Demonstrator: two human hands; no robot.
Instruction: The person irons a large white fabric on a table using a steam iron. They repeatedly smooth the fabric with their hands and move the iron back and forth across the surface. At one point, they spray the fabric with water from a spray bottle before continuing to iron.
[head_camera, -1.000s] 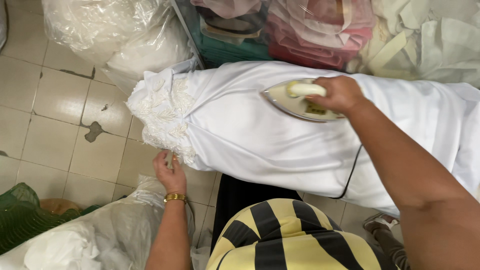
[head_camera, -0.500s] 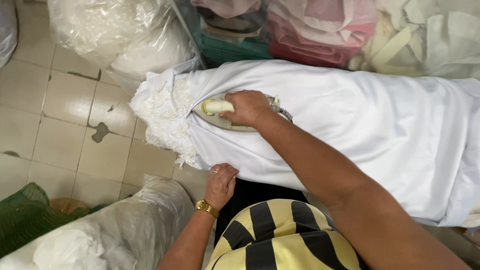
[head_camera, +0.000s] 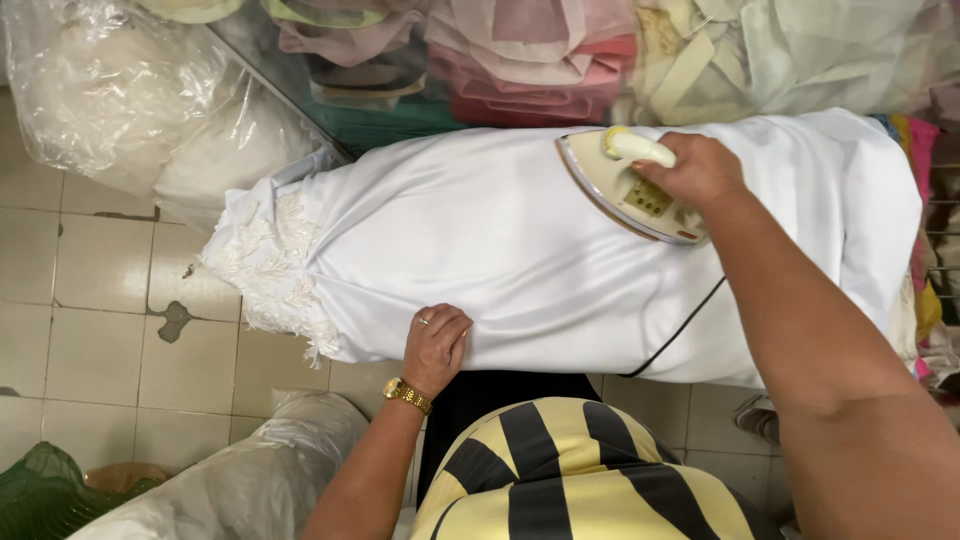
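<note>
Head view: right hand (head_camera: 700, 170) has its fingers (head_camera: 668, 172) wrapped tight round the handle of the cream iron (head_camera: 625, 190), soleplate flat on the white garment (head_camera: 520, 250), nose aimed at the lace hem (head_camera: 265, 265). Left hand (head_camera: 436, 345) lies flat, fingers spread, gripping nothing, pinning the near edge taut. The garment runs lengthwise left to right.

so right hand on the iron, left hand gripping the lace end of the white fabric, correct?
Not quite. In the head view the left hand rests flat on the plain near edge of the white fabric, beside the lace end. The right hand is on the iron.
</note>
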